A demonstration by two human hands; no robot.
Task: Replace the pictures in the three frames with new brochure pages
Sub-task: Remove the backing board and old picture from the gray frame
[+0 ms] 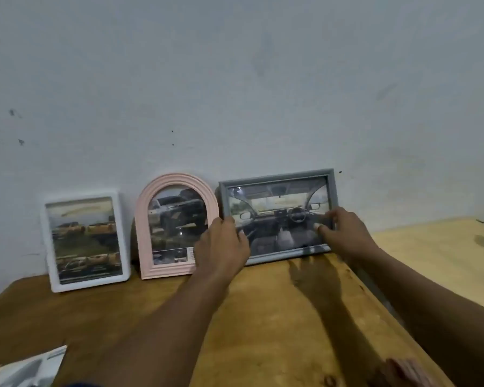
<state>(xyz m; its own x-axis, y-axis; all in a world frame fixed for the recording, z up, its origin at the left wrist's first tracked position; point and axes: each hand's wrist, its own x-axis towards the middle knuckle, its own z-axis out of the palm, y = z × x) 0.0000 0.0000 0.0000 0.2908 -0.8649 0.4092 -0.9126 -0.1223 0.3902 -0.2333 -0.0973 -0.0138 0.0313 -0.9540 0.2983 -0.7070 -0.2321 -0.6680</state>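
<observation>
Fingers (229,222) of the left hand (221,243) curl round the left edge of the grey frame (277,178), a little right of the picture's centre, with the back of the hand turned to the viewer. Over on the frame's right side, the right hand (345,233) grips the right edge, with fingertips (317,227) lying on the glass front. So both hands are closed on the same frame, one at each short end.

That grey frame is a wide one. It stands on its lower long edge at the back of the wooden table (263,317), close to the pale wall (235,79), slightly tilted, its right end higher in the picture. Whether its top touches the wall cannot be told. Inside it is a picture of a car interior (277,219), steering wheel and dashboard seen through the glass.

Just left of it, at centre, a pink arched frame (176,179) stands upright against the wall, holding a picture of a pickup truck; the left hand covers its lower right corner. Further left, just beside the pink one, a white frame (81,197) stands upright with a page of orange trucks in it.

Pale papers (20,370) lie at the table's lower left corner. A lighter wooden surface (430,247) sits at the right edge. Both forearms reach up from the bottom of the picture, and the right one throws a dark shadow on the wood.
</observation>
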